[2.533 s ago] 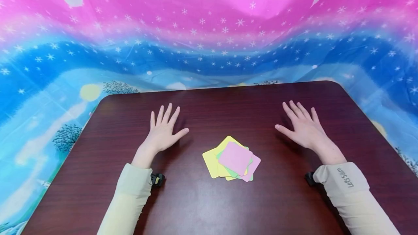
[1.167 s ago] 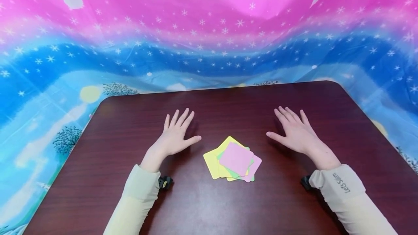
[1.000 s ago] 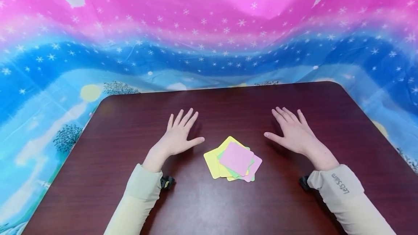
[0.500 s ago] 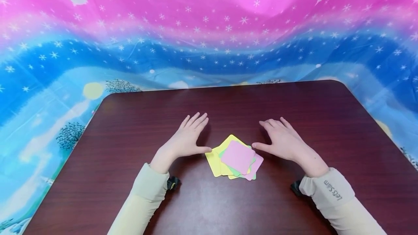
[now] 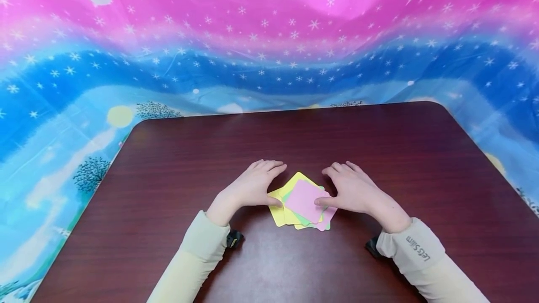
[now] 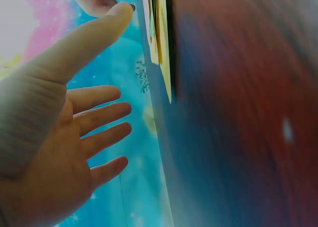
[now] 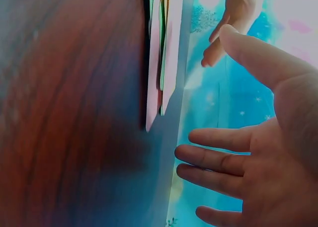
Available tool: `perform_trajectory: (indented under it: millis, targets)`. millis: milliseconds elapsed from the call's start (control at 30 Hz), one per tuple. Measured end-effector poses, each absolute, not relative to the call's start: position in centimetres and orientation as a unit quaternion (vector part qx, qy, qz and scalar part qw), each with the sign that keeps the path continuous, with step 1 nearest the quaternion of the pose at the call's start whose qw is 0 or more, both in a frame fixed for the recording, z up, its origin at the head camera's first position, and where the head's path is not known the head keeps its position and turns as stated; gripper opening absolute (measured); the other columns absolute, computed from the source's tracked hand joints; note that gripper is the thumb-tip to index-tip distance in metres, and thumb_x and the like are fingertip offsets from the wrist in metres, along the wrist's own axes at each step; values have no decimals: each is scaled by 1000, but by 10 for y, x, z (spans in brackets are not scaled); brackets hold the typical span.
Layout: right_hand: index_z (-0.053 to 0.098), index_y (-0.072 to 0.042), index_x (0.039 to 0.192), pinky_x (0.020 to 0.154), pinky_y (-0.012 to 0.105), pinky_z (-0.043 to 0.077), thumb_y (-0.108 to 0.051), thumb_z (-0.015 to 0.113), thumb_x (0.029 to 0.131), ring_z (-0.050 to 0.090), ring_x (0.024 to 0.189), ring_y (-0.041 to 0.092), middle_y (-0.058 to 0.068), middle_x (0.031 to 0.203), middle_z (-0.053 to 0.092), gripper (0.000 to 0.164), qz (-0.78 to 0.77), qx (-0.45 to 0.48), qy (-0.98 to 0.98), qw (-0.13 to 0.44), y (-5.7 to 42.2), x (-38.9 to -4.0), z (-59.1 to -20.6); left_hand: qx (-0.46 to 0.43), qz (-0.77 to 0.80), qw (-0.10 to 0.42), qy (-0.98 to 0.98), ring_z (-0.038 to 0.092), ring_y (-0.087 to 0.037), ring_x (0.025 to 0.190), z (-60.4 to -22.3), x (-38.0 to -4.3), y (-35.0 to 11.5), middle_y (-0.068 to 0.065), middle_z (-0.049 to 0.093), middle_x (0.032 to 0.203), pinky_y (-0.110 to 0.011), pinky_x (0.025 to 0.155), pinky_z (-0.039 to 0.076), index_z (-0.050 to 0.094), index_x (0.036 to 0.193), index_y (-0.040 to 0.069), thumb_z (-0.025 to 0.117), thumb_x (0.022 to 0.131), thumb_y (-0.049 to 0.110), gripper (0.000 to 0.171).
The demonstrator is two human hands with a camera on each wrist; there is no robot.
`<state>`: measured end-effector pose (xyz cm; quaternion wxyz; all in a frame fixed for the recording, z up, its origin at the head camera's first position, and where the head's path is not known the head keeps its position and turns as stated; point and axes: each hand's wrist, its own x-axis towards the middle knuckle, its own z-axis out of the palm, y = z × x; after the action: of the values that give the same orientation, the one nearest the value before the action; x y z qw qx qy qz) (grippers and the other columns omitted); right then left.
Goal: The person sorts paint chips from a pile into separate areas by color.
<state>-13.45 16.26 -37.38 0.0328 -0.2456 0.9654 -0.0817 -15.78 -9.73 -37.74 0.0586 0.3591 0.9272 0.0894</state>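
Note:
A loose pile of yellow, green and pink cards (image 5: 305,201) lies at the middle of the table, with a pink one on top. My left hand (image 5: 253,185) is at the pile's left side, its thumb over the yellow cards. On the right side is my right hand (image 5: 353,188), its thumb over the pink card. Both wrist views show the cards (image 6: 161,43) edge-on, fanned in a thin stack. In those views a gap separates each thumb from the cards, and the fingers are spread, slightly bent, holding nothing.
The dark red-brown table (image 5: 278,265) has rounded far corners. Behind and beside it hangs a pink and blue cloth (image 5: 236,41) with snowflakes and trees. A black wrist strap device (image 5: 234,239) sits at the left cuff; the right cuff has one too.
Both hands have come inward and nearer from wide apart, closing on the pile from either side. Their spread fingers have bent a little. The cards have stayed in place.

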Motion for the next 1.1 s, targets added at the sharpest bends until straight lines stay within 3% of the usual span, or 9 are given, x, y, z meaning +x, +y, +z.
perform_trajectory:
  millis: [133,400,700,1100]
  targets:
    - [59,-8,109,99,51,29,-63,65,66,51,101,25,4,104,57,70,-81,-253,963,35,158,-131,-376,360,89,71,926,37,-17,128,-379,-156,-90,-2,43,137,-40,107,23,41,137,12,73,69,46,82]
    - [60,-10,102,94,46,34,-68,66,59,49,96,20,0,96,53,73,-65,-260,962,50,147,-124,-382,385,73,94,915,41,-17,124,-380,-151,-74,1,44,136,-37,103,29,44,134,13,74,68,45,80]
    - [59,-9,99,96,50,32,-64,71,51,51,93,24,0,91,47,74,-49,-263,963,39,141,-121,-383,391,61,115,911,43,-19,122,-379,-149,-61,1,44,136,-37,101,32,45,133,14,76,66,43,80]
    - [58,-8,102,94,50,34,-54,74,55,52,91,23,-1,91,49,68,-43,-283,958,29,141,-119,-382,389,60,104,914,48,-19,113,-381,-146,-59,3,49,127,-36,97,35,47,131,16,76,65,45,78]
